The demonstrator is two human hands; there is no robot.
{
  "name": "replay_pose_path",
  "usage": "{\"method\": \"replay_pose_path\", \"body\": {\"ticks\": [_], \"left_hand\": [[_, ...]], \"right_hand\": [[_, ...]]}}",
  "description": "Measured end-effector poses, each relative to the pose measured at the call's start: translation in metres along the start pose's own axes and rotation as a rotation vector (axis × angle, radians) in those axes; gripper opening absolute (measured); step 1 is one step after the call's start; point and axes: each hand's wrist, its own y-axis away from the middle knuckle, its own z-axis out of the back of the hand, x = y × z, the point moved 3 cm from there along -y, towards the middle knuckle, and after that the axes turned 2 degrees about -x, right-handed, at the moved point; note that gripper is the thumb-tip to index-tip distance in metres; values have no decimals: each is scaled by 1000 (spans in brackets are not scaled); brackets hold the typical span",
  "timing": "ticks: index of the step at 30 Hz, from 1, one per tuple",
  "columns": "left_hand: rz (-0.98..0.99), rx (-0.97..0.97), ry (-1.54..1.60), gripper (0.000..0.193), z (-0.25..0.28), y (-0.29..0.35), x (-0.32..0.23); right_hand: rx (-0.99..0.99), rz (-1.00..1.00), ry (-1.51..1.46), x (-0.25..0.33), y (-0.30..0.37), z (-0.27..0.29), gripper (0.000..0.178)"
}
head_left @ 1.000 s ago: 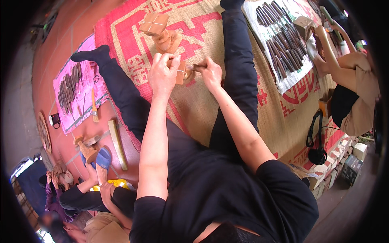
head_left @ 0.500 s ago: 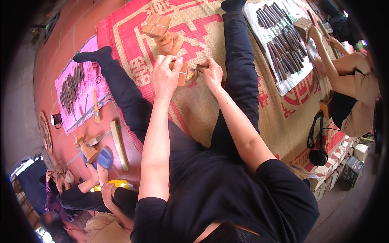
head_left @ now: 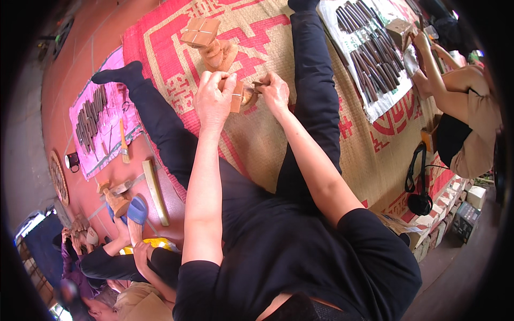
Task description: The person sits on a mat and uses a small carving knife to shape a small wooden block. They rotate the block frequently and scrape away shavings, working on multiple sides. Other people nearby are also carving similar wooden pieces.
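The person sits on a woven mat point(head_left: 257, 144) with both legs stretched out, and works between them. The left hand point(head_left: 214, 99) has its fingers point(head_left: 227, 83) curled shut round a small wood block point(head_left: 237, 97), which it holds just above the mat. The right hand point(head_left: 276, 92) is closed on a thin dark tool point(head_left: 256, 85) whose tip meets the block at its right side. Against a second ago the two hands sit a little closer together and the block has turned slightly in the left grip, while the tool stays pressed to the wood; the carving seems to be going on in small strokes with the piece being re-angled between them. Just beyond the hands lies a larger carved wood piece point(head_left: 209, 43) with a square top. Far right, a white cloth point(head_left: 375, 101) carries rows of dark chisels point(head_left: 369, 51), and another person's arm point(head_left: 439, 80) reaches there. To the left a pink cloth point(head_left: 110, 139) holds more tools, with a mallet point(head_left: 155, 190) on the floor near it.
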Motion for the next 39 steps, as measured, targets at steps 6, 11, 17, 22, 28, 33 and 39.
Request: {"method": "replay_pose_path", "body": {"ticks": [6,11,17,22,28,33,39], "left_hand": [[39,33,-17,25,2,-1,-3],[29,0,6,24,1,-1,0],[39,29,2,26,1,-1,-3],[19,5,4,25,1,-2,-2],[36,17,11,26,-1,0,0],[29,16,9,25,0,-1,-1],[29,19,21,25,0,0,-4]], "right_hand": [[-41,-58,-156,-7,-12,2,26],[44,-26,-68,10,1,-6,30],[46,-6,-216,11,16,-23,25],[5,-69,-308,-32,19,-14,26],[23,-37,-314,-6,13,-32,26],[21,17,-273,-35,33,-25,20],[-62,-42,-516,-25,12,-28,22]]}}
